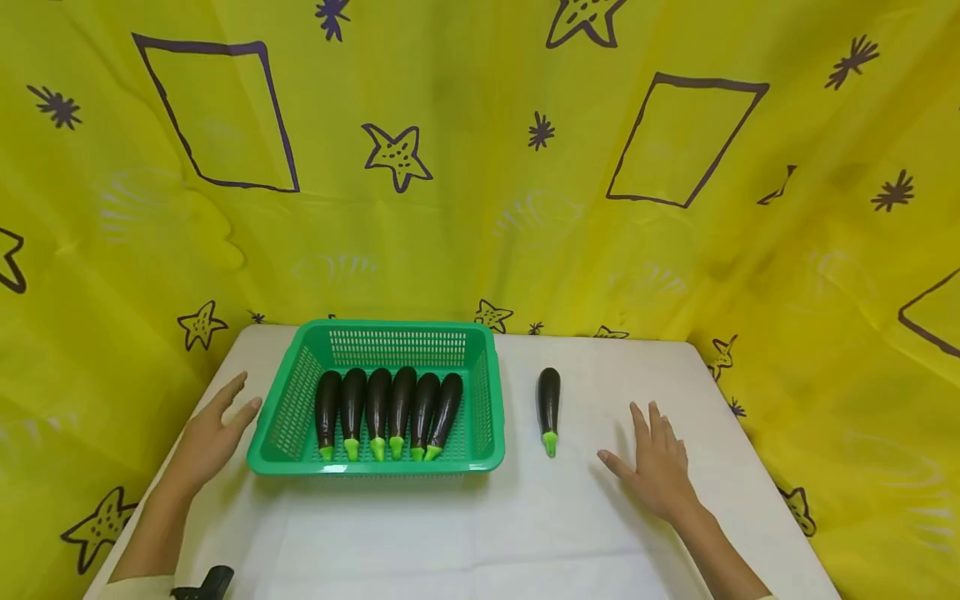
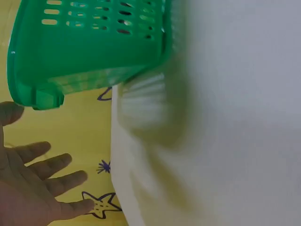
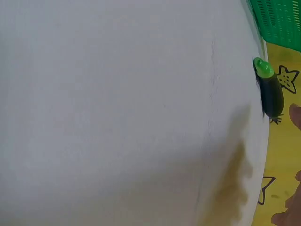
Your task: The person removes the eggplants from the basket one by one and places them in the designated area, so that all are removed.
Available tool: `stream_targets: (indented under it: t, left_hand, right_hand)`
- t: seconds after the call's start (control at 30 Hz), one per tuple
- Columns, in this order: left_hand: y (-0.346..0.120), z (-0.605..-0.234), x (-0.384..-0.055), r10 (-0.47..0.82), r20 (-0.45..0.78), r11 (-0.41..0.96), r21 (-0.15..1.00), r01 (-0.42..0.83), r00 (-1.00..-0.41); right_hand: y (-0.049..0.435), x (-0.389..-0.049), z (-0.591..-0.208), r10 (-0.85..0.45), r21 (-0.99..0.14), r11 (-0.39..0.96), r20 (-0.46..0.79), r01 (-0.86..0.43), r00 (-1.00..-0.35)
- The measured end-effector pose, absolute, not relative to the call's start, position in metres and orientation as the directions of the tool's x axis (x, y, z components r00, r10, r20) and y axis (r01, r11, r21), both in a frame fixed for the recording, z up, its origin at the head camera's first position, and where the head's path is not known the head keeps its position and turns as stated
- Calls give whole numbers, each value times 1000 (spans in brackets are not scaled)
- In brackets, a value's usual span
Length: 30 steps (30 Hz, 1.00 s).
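Observation:
A green plastic basket (image 1: 375,468) stands on the left half of the table, with several dark eggplants (image 1: 378,408) with green stems lying side by side inside. One more eggplant (image 1: 550,404) lies on the cloth to the basket's right, its stem toward me. My left hand (image 1: 206,442) hovers just left of the basket with fingers spread, holding nothing; the left wrist view shows the hand (image 2: 33,183) beside the basket's rim (image 2: 13,70). Over the table's right side, my right hand (image 1: 656,467) has its fingers extended and holds nothing. The loose eggplant (image 3: 270,89) is nearest to it.
A white cloth (image 1: 375,542) covers the table. Yellow curtains (image 1: 465,233) printed with stars and frames hang behind the table and on both sides. Near the left forearm, a black object (image 1: 206,583) shows at the bottom edge.

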<state>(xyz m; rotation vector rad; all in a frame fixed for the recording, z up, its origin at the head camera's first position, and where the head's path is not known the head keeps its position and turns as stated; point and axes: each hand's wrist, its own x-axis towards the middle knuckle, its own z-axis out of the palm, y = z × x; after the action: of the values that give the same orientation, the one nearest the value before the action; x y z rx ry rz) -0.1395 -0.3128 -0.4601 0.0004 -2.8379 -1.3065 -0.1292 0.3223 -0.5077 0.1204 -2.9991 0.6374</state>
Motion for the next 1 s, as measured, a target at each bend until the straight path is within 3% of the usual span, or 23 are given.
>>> stream_targets:
  t: [0.27,0.53,1.0]
  left_hand:
    - [-301,-463,-150,68,-49,477,879,-10,-996]
    - [-298,-473,-164,117,-164,279,952,-126,-980]
    - [-302,-503,-174,218,-46,-191,978,-88,-975]
  right_hand:
    - [308,-116,-519,-54,-442,892,106,-96,-993]
    - [294,-107,-528,-55,-449,887,122,-104,-991]
    - [281,-89,-541,-4,-513,855,144,-78,-990]
